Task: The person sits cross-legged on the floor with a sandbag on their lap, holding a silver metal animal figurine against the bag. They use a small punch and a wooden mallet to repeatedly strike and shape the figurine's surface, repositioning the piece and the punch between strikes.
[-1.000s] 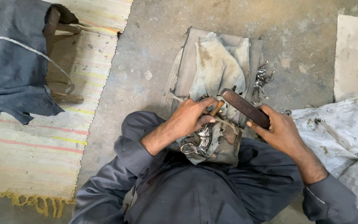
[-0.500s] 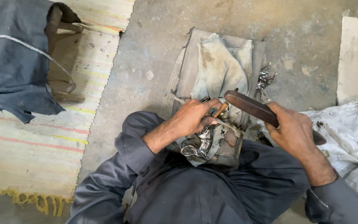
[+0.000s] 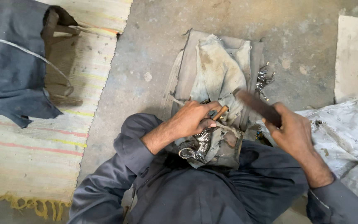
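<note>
My left hand (image 3: 193, 120) grips a small wooden-handled tool (image 3: 220, 112) and presses a shiny curved metal piece (image 3: 197, 147) against a dirty grey cloth pad (image 3: 218, 74) on my lap. My right hand (image 3: 293, 132) holds a flat dark wooden bat (image 3: 257, 106), raised and tilted to the right of the tool, its far end blurred. Both arms wear dark grey sleeves. Part of the metal piece is hidden under my left hand.
A small silvery metal figure (image 3: 264, 81) lies on the concrete floor beside the pad. A white stained cloth (image 3: 338, 128) is at the right. At the left is a striped woven mat (image 3: 42, 141) bearing a dark garment (image 3: 9, 70) and a wooden frame (image 3: 59, 54).
My right hand has swung the wooden bat back and forth over the tool: it dropped flatter to the right, then rose again. My left hand stays put on the tool and metal piece.
</note>
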